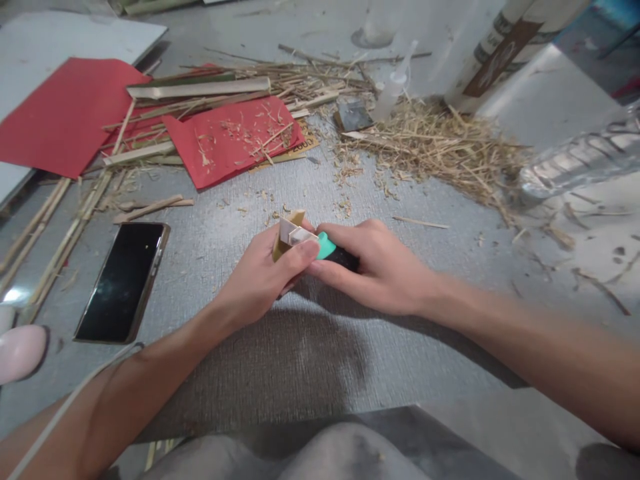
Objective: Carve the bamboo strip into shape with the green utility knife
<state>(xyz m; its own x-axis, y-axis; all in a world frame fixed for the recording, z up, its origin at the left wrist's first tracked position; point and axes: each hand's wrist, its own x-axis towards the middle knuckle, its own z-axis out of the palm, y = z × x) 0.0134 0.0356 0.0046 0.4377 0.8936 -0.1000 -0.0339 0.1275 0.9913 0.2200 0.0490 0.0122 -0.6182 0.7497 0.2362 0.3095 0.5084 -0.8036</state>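
My left hand point(263, 277) grips a short piece of split bamboo point(286, 239), held upright over the grey floor mat point(310, 353). My right hand point(373, 267) is closed around a knife with a green and black handle point(331, 250), its front end pressed against the bamboo piece. The blade itself is hidden between my fingers and the bamboo. Both hands touch at the thumbs.
A black phone point(123, 280) lies at the left. Red paper sheets point(65, 113) and long bamboo strips point(200, 88) lie behind it. A heap of shavings point(440, 143) spreads at the right rear, next to a clear plastic bottle point(580, 160). My knees are at the bottom edge.
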